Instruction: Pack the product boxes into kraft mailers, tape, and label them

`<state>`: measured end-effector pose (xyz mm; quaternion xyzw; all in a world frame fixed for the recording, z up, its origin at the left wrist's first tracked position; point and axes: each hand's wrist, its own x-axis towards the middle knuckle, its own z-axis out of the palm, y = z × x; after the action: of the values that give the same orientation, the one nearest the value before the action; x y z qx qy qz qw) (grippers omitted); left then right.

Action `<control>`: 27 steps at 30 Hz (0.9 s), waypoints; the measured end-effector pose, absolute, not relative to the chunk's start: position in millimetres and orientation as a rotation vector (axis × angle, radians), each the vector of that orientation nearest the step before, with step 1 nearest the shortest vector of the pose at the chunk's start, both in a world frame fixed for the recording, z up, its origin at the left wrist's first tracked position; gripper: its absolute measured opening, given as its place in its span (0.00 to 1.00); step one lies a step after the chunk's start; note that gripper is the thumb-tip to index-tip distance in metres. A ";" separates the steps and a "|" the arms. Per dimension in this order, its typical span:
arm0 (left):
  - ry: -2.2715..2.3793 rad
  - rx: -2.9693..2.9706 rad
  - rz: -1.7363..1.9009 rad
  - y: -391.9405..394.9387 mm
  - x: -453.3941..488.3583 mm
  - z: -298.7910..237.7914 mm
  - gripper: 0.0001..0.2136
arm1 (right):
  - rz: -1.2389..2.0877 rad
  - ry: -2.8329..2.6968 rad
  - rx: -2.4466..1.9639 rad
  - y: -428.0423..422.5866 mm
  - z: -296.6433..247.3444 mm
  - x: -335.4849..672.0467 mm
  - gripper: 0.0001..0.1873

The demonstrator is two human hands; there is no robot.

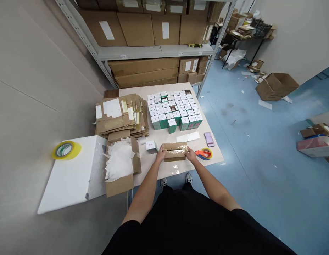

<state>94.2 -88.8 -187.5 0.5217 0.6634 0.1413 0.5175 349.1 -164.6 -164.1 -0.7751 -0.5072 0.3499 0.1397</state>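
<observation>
A small brown cardboard box point(175, 151) with shiny clear tape along it lies at the near side of the table point(164, 171). My left hand point(161, 154) grips its left end, and my right hand point(191, 154) grips its right end. Just beyond my left hand stands a small white and green box point(151, 146). Close to my right hand lies an orange and blue tape dispenser point(204, 153) with a yellow tape roll. White paper strips point(188, 137) lie beyond the cardboard box. Several white-topped green boxes point(167, 110) stand in rows farther back.
Flattened cardboard point(113, 117) is stacked at the table's left, behind an open carton point(137, 159) stuffed with white paper. A yellow tape roll point(66, 150) rests on a white block point(71, 177). Shelving point(129, 53) with cartons stands behind. A patterned purple item point(209, 139) lies right.
</observation>
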 end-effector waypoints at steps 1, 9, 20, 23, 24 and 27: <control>1.598 1.273 0.327 -87.2 93.4 -183.4 0.31 | 1.053 -1.475 -2.237 -163.4 -160.2 352.7 0.28; 1.777 1.401 0.089 -108.0 91.1 -168.7 0.27 | 1.253 -1.584 -2.286 -173.9 -144.6 367.5 0.29; 1.942 1.337 0.190 -119.5 111.9 -165.2 0.34 | 1.245 -1.567 -2.149 -172.6 -160.3 379.4 0.27; 1.936 1.341 0.318 -118.6 114.8 -167.3 0.34 | 1.185 -1.558 -2.101 -173.8 -162.8 379.1 0.28; 1.922 1.345 0.381 -118.6 116.0 -168.7 0.33 | 1.151 -1.557 -2.090 -174.2 -163.3 379.1 0.29; 1.888 1.340 0.473 -119.5 122.3 -175.4 0.32 | 1.086 -1.554 -2.114 -173.8 -163.5 380.5 0.29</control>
<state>122.3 -119.5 -175.4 0.5246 0.7391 0.1854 0.3796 380.5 -173.8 -163.5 -0.7361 -0.5409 0.3782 0.1504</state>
